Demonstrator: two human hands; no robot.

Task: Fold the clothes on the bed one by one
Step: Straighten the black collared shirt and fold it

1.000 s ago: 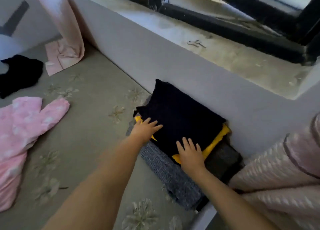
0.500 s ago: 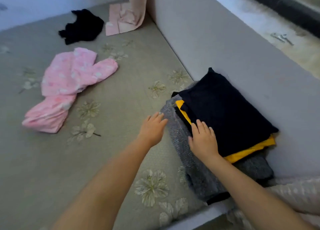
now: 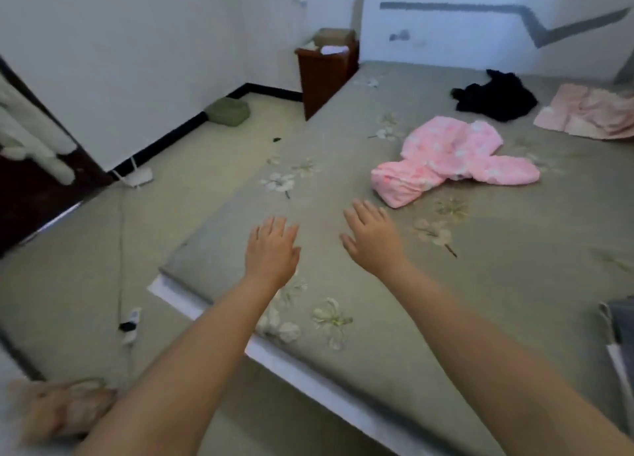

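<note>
A: Pink garment (image 3: 456,160) lies crumpled mid-bed (image 3: 377,335), a black one (image 3: 497,97) beyond it.
B: Left hand (image 3: 271,249) and right hand (image 3: 372,237)?
A: Fingers spread, holding nothing, seemingly hovering over the sheet.

Garment (image 3: 456,162) on bed (image 3: 343,277), beyond hands (image 3: 272,249)

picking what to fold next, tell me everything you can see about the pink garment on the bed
The pink garment looks like soft, fleecy fabric, pink with pale whitish spots. It lies unfolded and crumpled in a loose heap on the bed, one long part reaching right, another bunched toward the near left. Nothing touches it except the floral sheet beneath; both hands are apart from it.
</note>
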